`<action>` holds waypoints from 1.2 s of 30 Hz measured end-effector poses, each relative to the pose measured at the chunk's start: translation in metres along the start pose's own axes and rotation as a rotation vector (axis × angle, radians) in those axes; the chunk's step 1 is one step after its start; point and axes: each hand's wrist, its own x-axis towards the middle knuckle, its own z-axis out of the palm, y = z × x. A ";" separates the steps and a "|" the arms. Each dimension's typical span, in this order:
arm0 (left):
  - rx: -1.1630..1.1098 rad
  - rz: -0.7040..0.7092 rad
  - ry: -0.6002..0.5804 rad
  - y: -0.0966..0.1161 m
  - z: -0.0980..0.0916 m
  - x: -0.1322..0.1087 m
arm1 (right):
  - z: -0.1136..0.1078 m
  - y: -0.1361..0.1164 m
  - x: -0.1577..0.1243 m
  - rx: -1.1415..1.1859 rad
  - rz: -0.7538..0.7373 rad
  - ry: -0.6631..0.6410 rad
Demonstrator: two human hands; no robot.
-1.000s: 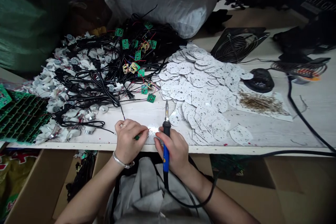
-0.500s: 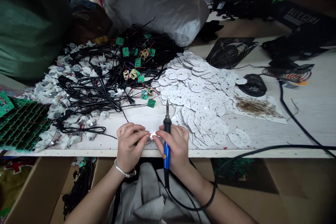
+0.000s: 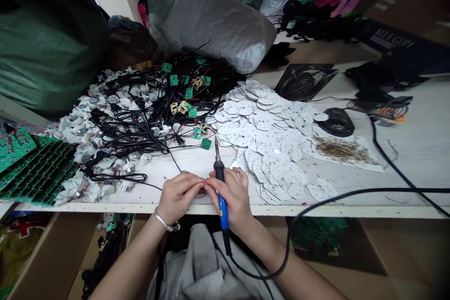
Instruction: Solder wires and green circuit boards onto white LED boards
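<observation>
**Two Hands Meet Over a Soldering Iron**

The left hand (image 3: 177, 192) is closed on a small thing (image 3: 184, 172). The fingers hide most of it, but a bit of green shows, so I cannot tell just what it is. It sits above the white table (image 3: 288, 210), near the front edge.

The right hand (image 3: 230, 197) grips a soldering iron (image 3: 222, 208) like a pen. The iron has a blue handle, and its metal tip points up and away. The fingers (image 3: 211, 182) of the right hand touch the fingers of the left hand.

A black cord (image 3: 288, 243) runs from the iron. The left wrist has a silver bangle (image 3: 166, 226). Just past the hands lies a big pile of white discs (image 3: 267, 131) with many holes. Beside it is a heap of black wires (image 3: 140, 122) with small green boards (image 3: 206, 144). Stacked green boards (image 3: 35, 171) lie at the far left. A fan guard (image 3: 302, 84) sits farther back.
</observation>
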 end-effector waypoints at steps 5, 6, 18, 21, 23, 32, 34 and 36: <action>-0.023 0.058 -0.064 -0.002 -0.006 0.006 | -0.004 0.007 0.004 0.026 -0.075 -0.044; -0.034 0.046 -0.071 -0.001 -0.007 0.006 | -0.005 0.009 0.005 0.029 -0.091 -0.056; 0.045 -0.110 -0.090 0.005 0.000 -0.004 | -0.016 0.023 -0.008 0.078 -0.176 -0.033; 0.210 -0.232 -0.030 0.011 0.009 -0.011 | -0.026 0.024 -0.021 0.135 -0.122 0.024; 0.327 -0.281 -0.027 0.014 0.016 -0.013 | -0.034 0.025 -0.030 0.146 -0.120 0.023; 0.466 -0.244 -0.088 0.010 0.023 -0.015 | -0.038 0.023 -0.061 0.425 0.315 0.218; 0.457 -0.256 -0.099 0.011 0.021 -0.015 | -0.036 0.022 -0.064 0.455 0.376 0.252; 0.452 -0.262 -0.107 0.011 0.020 -0.013 | -0.036 0.023 -0.065 0.470 0.376 0.267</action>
